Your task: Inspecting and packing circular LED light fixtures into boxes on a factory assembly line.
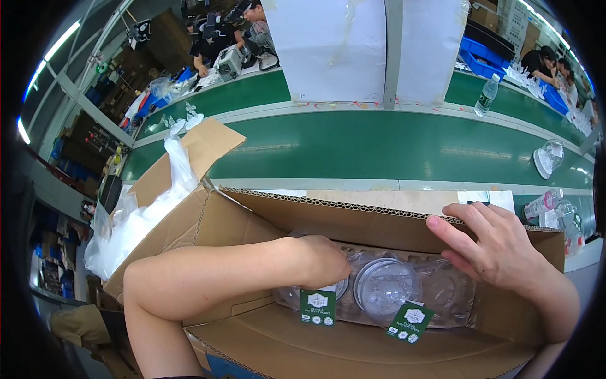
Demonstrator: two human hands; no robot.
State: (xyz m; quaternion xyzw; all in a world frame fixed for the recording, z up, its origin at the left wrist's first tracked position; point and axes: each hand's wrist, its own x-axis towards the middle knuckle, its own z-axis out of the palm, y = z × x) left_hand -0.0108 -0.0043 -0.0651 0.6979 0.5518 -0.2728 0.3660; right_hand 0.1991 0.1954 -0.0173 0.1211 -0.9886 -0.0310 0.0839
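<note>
Inside an open cardboard box [410, 354], my left hand [320, 260] reaches down with curled fingers onto a clear plastic cloche [342, 288], mostly hidden under the hand. A green tag [317, 307] hangs from that cloche. Right of it, a second clear cloche [388, 287] with a silvery rim sits in a moulded clear plastic tray [451, 323], its own green tag [410, 321] lying over the tray's near edge. My right hand [495, 243] hovers by the box's far right wall, holding nothing, its fingers spread. At the tray's right end a round hollow [445, 290] shows.
White plastic bags [148, 221] bulge beside the box's raised left flap [218, 142]. A green conveyor belt [353, 145] runs behind. Plastic bottles [486, 95] and a clear dome [548, 158] stand at right. Other people [218, 41] work at the far benches.
</note>
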